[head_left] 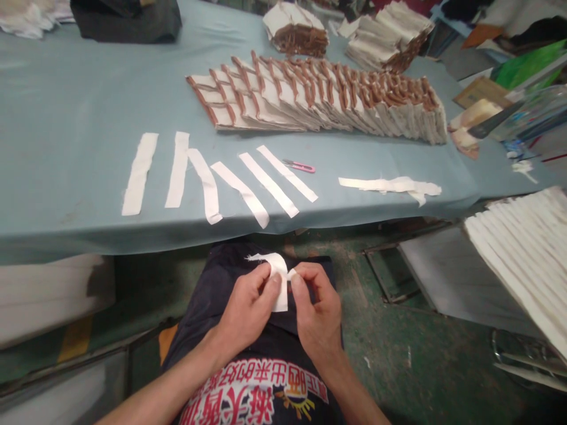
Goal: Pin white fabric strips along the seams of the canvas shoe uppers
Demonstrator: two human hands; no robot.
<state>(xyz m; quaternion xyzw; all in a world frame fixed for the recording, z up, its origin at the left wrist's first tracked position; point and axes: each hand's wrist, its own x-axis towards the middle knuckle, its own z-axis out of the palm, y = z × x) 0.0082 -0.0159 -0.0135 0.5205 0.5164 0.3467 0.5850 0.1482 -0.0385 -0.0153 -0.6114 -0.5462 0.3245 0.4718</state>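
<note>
Over my lap, below the table edge, my left hand [248, 307] and my right hand [315, 308] both pinch one small white fabric strip [278, 267]. The strip curls up between my thumbs and fingers. Several longer white strips [241, 192] lie side by side on the blue-grey table [80, 106] just ahead of my hands. A loose bundle of white strips [392, 186] lies further right on the table.
Small pink snips [300, 166] lie beside the strips. A long fanned row of white pieces with brown trim [328, 97] crosses the table's middle, with two more piles [295, 26] behind. A stack of white sheets [525, 248] stands at my right.
</note>
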